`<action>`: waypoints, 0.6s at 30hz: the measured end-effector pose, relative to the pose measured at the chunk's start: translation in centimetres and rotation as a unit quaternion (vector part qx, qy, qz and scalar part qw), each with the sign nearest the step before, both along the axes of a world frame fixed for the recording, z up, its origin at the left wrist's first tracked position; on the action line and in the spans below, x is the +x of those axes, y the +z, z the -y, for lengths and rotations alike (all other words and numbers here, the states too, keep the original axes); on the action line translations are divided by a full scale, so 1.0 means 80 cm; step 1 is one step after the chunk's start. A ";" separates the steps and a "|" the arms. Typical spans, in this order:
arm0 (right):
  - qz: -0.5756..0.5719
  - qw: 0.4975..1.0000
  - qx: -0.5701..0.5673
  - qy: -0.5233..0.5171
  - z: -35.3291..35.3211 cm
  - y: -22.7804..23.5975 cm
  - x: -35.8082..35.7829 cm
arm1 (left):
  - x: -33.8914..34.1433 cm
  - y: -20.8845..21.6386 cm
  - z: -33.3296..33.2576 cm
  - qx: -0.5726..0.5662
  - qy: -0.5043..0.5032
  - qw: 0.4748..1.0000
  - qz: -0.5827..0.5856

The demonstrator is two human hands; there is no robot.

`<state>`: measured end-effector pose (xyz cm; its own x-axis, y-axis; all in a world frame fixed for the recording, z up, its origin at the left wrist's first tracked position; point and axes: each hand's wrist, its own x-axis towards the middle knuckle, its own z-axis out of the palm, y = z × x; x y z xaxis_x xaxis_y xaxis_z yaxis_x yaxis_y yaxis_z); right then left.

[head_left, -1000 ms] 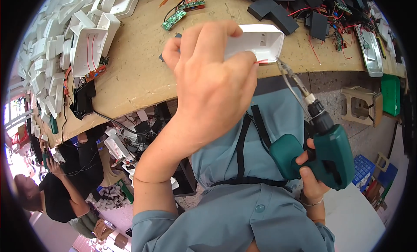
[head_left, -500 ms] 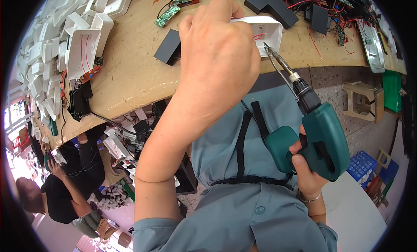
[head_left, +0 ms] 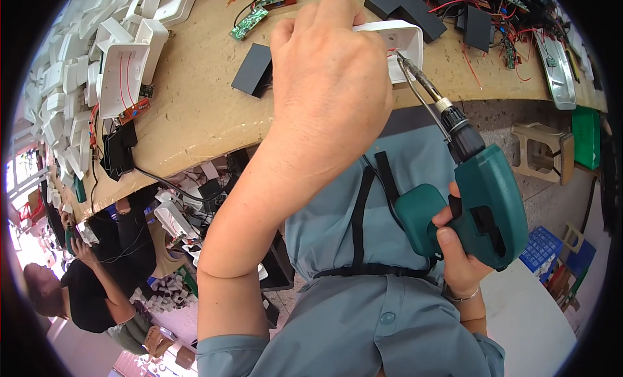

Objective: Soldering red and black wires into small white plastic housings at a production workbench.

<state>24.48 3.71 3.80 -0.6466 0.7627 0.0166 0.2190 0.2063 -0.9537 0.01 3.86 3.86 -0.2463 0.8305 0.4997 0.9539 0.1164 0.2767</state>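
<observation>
A white plastic case (head_left: 409, 42) is at the table's near edge, its open side showing red wires inside. My left hand (head_left: 332, 72) is closed over the case's left part, back of the hand up; its fingertips are mostly hidden. In my right hand (head_left: 462, 263) is a green soldering gun (head_left: 496, 201), gripped by its handle, with a finger at the trigger. The gun's thin tip reaches into the case, close to the red wires. Whether it touches them I cannot tell. Left of my left hand lies a black box (head_left: 252, 72).
White cases (head_left: 122, 78) pile up at the table's left, with a green circuit board (head_left: 249, 23) farther right. Black boxes (head_left: 422, 20), loose wires and a metal tray (head_left: 557, 72) occupy the right. Another person (head_left: 91, 292) works at the lower left. A beige stool (head_left: 542, 150) stands right.
The soldering gun has shifted slightly right, its tip still inside the case. My left hand and the case have moved a little up and right.
</observation>
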 end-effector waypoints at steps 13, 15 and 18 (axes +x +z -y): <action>-0.004 0.998 0.057 -0.004 -0.005 0.004 0.031 | -0.011 -0.019 0.038 0.299 -0.065 0.951 0.031; -0.009 0.999 0.045 -0.013 -0.005 0.004 0.029 | 0.011 -0.020 0.032 0.245 -0.004 0.969 0.020; 0.004 0.994 0.104 0.021 -0.009 -0.001 0.033 | 0.026 -0.029 0.014 0.201 0.040 0.978 -0.034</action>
<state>27.13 4.41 3.75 -0.6778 0.7163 0.1658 0.2131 0.4072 -0.8882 2.06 2.78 1.53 -0.2576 0.5423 0.7997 0.9638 0.0854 0.2525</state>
